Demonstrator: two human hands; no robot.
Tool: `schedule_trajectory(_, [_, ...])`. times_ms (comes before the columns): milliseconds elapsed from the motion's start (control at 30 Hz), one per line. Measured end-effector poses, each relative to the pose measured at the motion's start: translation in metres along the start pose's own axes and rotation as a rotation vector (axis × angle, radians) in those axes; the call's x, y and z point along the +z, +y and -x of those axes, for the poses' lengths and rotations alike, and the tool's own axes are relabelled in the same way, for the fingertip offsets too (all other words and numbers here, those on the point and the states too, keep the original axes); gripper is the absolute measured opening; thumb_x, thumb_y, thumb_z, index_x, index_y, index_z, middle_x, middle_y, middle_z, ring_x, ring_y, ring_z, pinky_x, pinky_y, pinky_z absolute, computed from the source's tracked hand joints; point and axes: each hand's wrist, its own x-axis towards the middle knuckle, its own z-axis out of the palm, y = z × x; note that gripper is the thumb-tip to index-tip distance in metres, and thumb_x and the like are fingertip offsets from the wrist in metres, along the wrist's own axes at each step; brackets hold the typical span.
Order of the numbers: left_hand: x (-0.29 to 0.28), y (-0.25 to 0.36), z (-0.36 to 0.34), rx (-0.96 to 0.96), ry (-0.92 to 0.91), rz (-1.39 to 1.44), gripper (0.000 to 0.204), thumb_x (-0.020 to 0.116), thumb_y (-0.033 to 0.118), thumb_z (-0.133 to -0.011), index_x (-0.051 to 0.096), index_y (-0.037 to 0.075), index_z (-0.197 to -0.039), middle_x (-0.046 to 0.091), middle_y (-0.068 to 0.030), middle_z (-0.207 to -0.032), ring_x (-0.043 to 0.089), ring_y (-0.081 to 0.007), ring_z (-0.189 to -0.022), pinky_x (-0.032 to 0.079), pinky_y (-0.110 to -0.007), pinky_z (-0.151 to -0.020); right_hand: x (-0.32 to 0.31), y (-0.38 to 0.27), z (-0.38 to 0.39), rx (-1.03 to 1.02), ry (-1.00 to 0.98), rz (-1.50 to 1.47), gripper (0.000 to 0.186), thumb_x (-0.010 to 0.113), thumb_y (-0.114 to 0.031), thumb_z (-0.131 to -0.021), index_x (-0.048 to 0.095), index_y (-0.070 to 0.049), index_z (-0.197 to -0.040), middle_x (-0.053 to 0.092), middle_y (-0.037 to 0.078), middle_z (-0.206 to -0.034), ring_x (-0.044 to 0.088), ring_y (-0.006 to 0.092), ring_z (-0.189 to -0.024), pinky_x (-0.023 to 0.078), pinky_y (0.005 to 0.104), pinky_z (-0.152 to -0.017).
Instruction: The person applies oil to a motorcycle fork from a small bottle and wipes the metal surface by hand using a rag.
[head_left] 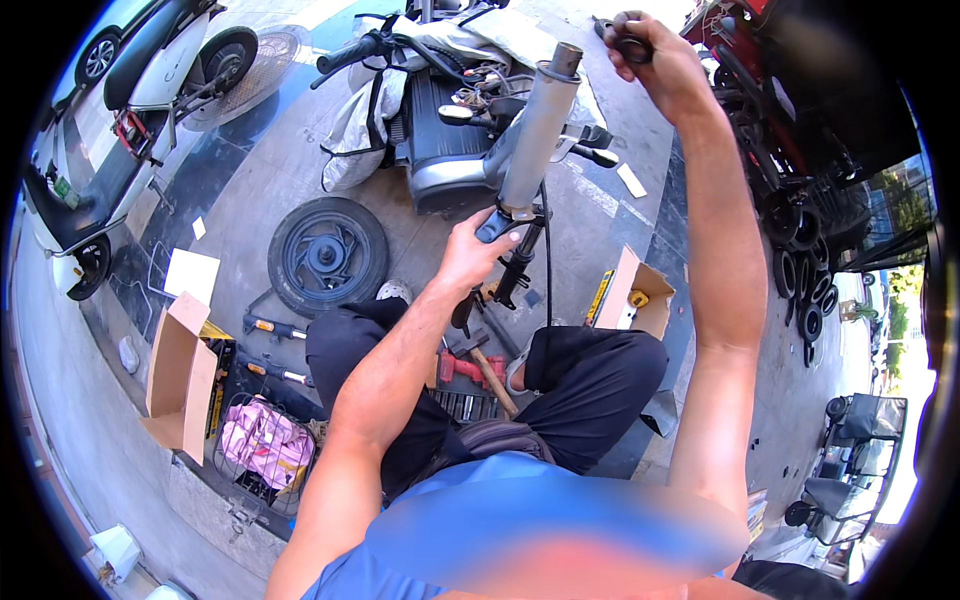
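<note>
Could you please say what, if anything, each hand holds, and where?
The left hand grips the dark bracket below the silver tube. The right hand holds a dark, rounded part; exactly where is unclear.

Dark part (634,47) in our right grip (657,66) partly hidden by fingers, its shape unclear to us, most fingers of our left grip (472,252) hidden at the lower end of the silver tube (536,140), blue shirt (500,510) blurred, car (98,58) cut off by the dark rim.
</note>
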Motion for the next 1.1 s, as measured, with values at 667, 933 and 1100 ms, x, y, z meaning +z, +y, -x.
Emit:
schedule_trajectory(667, [0.001, 0.004, 0.003, 0.06, 0.002, -0.002, 0.059, 0.082, 0.017, -0.088, 0.059, -0.004, -0.138, 0.071, -0.0086, -0.112, 0.063, -0.0128, -0.098, 0.051, -0.031, -0.091, 0.073, 0.01, 0.019, -0.62, 0.018, 0.81, 0.02, 0.055, -0.018, -0.105, 0.064, -0.004, -0.116, 0.069, 0.012, -0.092, 0.067, 0.0204, -0.084, 0.053, 0.036, -0.075])
schedule_trajectory(933, [0.004, -0.004, -0.001, 0.08, -0.022, 0.002, 0.06, 0.082, 0.018, -0.088, 0.058, -0.004, -0.139, 0.071, -0.0097, -0.115, 0.064, -0.0137, -0.101, 0.052, -0.031, -0.092, 0.03, -0.016, 0.018, -0.242, -0.361, 0.569, 0.031, 0.056, -0.016, -0.106, 0.065, 0.001, -0.13, 0.07, 0.009, -0.119, 0.065, 0.0182, -0.11, 0.05, 0.0332, -0.101])
schedule_trajectory(1100, [-0.001, -0.001, 0.001, 0.061, -0.011, -0.009, 0.059, 0.082, 0.019, -0.088, 0.059, -0.004, -0.138, 0.072, -0.0088, -0.113, 0.064, -0.0124, -0.099, 0.052, -0.03, -0.091, 0.033, -0.056, 0.005, -0.18, -0.676, 0.828, 0.035, 0.064, -0.005, -0.097, 0.065, 0.005, -0.131, 0.071, 0.009, -0.118, 0.064, 0.0182, -0.11, 0.048, 0.033, -0.102])
